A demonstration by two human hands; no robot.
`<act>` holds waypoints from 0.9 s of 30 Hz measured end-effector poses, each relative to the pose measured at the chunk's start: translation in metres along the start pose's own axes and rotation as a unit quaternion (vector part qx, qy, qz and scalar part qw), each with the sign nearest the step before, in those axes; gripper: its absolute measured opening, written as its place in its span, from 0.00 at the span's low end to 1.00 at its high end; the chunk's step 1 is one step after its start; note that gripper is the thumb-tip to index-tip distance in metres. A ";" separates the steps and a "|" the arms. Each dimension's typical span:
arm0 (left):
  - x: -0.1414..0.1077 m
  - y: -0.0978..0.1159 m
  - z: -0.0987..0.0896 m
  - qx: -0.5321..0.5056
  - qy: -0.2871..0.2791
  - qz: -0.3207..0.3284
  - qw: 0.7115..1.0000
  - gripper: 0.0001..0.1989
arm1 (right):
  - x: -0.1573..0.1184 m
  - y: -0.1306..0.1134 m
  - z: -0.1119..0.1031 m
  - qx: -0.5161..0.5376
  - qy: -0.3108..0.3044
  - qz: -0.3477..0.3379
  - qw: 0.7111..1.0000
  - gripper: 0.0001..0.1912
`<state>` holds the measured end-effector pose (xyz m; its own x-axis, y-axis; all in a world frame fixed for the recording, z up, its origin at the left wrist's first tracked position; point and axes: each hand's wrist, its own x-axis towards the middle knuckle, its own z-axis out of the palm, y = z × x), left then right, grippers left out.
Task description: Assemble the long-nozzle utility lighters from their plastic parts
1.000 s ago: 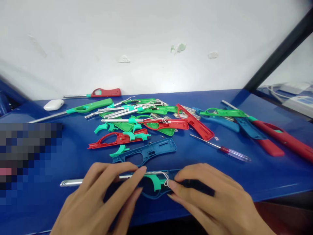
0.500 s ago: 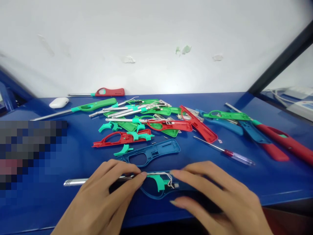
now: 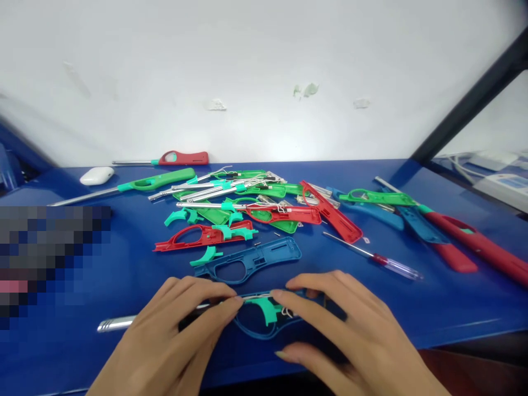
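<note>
At the near edge of a blue tabletop (image 3: 412, 308), the left hand (image 3: 177, 324) pinches the metal tube (image 3: 115, 323) in a blue casing (image 3: 256, 333) as the right hand (image 3: 355, 319), thumb spread wide, apparently seats white wire (image 3: 258, 297), whose loose loops seem to need tucking.

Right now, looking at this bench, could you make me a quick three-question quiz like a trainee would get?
1. True or false: the right hand's thumb and index finger are apart.
2. What colour is the curved piece in the front blue shell? A) red B) teal C) yellow
3. Fill in, left or right: the screwdriver lies to the ____ of the white case.

Key: 1 true; 2 B; 3 right.
</note>
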<state>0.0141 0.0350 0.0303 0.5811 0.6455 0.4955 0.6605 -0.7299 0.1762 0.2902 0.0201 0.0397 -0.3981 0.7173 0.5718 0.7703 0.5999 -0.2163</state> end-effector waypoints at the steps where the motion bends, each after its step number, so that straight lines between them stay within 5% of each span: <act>1: 0.000 0.001 0.000 0.008 0.011 0.008 1.000 0.20 | -0.002 0.001 -0.001 0.009 0.008 0.007 1.000 0.18; 10: 0.009 -0.022 -0.009 0.058 0.090 -0.050 0.993 0.13 | -0.015 0.040 -0.023 -0.012 0.063 0.091 0.994 0.08; 21: 0.001 -0.050 -0.016 0.096 0.136 -0.119 0.979 0.09 | 0.085 0.054 -0.022 -0.064 -0.175 -0.088 0.978 0.11; 27: 0.000 -0.055 -0.015 0.066 0.138 -0.140 0.978 0.09 | 0.096 0.058 -0.017 0.002 -0.271 -0.090 0.958 0.18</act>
<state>-0.0294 0.0720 0.0340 0.2292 0.7176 0.6576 0.8416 -0.4856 0.2365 0.3055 0.1173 0.0957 -0.7251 0.6806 0.1048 0.6636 0.7313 -0.1575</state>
